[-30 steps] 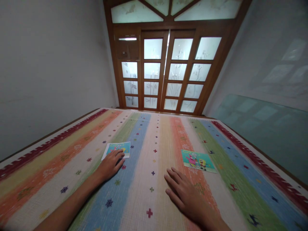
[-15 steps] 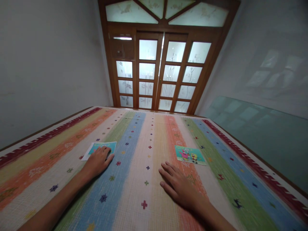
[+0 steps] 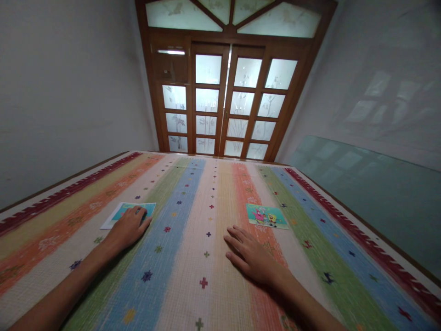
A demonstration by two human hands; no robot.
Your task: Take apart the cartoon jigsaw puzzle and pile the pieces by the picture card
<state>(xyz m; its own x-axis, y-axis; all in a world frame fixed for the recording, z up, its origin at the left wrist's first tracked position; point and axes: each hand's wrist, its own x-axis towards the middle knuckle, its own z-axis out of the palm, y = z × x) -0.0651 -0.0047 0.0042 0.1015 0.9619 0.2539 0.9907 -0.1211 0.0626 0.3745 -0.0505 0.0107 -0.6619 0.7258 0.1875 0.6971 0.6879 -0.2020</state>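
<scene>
My left hand point(image 3: 128, 226) lies flat on a turquoise picture card point(image 3: 119, 214) with a white border, fingers pressing its near right part on the striped mat point(image 3: 193, 239). My right hand point(image 3: 251, 255) rests palm down on the mat with fingers spread, holding nothing. A second cartoon picture card point(image 3: 266, 216) lies just beyond its fingertips, apart from them.
The colourful striped mat covers the floor up to a wooden door with frosted glass panes point(image 3: 223, 105). A grey wall point(image 3: 62, 92) runs along the left. A large glass sheet point(image 3: 372, 188) leans against the right wall.
My left hand has slid leftward with the card under it. My right hand has stayed flat near the second card. The view has shifted slightly.
</scene>
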